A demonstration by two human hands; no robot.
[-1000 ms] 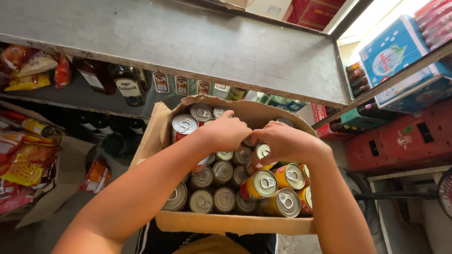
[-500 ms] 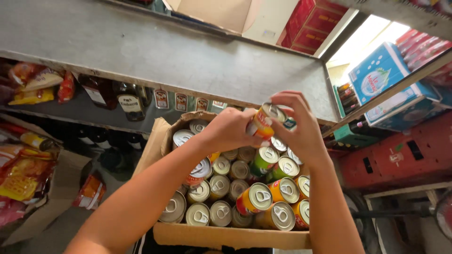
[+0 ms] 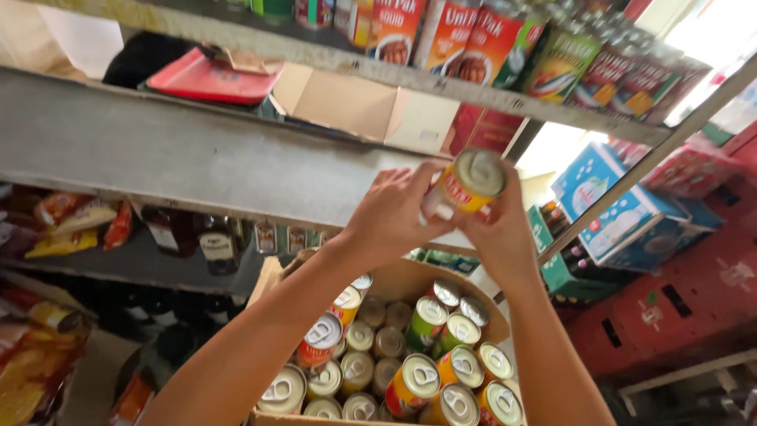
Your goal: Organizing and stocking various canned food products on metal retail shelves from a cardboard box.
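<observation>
Above the open box (image 3: 394, 288), at about 1 o'clock from its middle, both hands meet on one can (image 3: 467, 186) held up in front of the grey shelf (image 3: 158, 162). Left hand (image 3: 388, 217) wraps the can's side from 9 o'clock, fingers curled and pressed to the label, thumb underneath; right hand (image 3: 498, 229) cups it from 5 o'clock, fingers closed against the far side, so the can is clamped between the two palms. It is a short metal cylinder, tilted so its dull silver end faces the camera, with a glossy yellow and red paper-like label. Below, the brown cardboard box holds many like cans (image 3: 410, 363) lying and standing packed together, their ring-pull lids shiny, labels red, green, orange and yellow. Its flaps stand open, matte and creased. At 12 o'clock a higher shelf carries a row of upright tins (image 3: 505, 39) with bright labels, and beneath it lie a flat red tray (image 3: 209, 79) and a folded cardboard sheet (image 3: 355, 106). At 9 o'clock, under the grey shelf, dark glass bottles (image 3: 213, 244) stand beside crinkled snack bags (image 3: 71, 225). At 3 o'clock sits a blue and white carton (image 3: 615, 209), with red plastic crates (image 3: 678, 308) lower down.
</observation>
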